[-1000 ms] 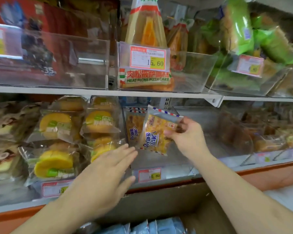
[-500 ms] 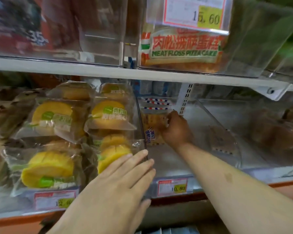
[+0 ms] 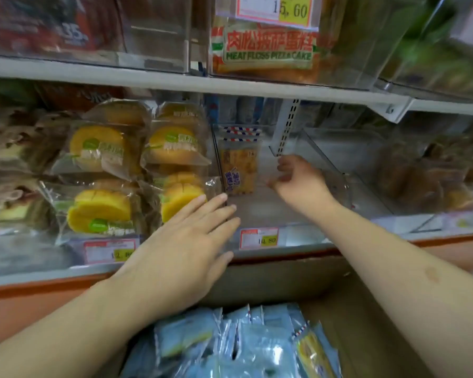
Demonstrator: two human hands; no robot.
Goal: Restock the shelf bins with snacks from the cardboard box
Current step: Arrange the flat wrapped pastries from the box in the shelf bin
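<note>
Fingers of right hand point(image 3: 298, 181) loosely curled, holding nothing, just right of snack packet point(image 3: 239, 166) standing upright at back left of clear shelf bin point(image 3: 325, 165). Fingers of left hand point(image 3: 186, 241) straight and together, pressed flat on bin's front left corner, beside yellow cake packs point(image 3: 137, 170) in neighbouring bin. Price tag point(image 3: 259, 238) on bin front. Below, open cardboard box point(image 3: 352, 309) against shelf edge, holding blue-backed snack packets point(image 3: 230, 342). Above, upper shelf point(image 3: 175, 85) with "MEAT FLOSS PIZZA CAKE" pack point(image 3: 268, 50)
</note>
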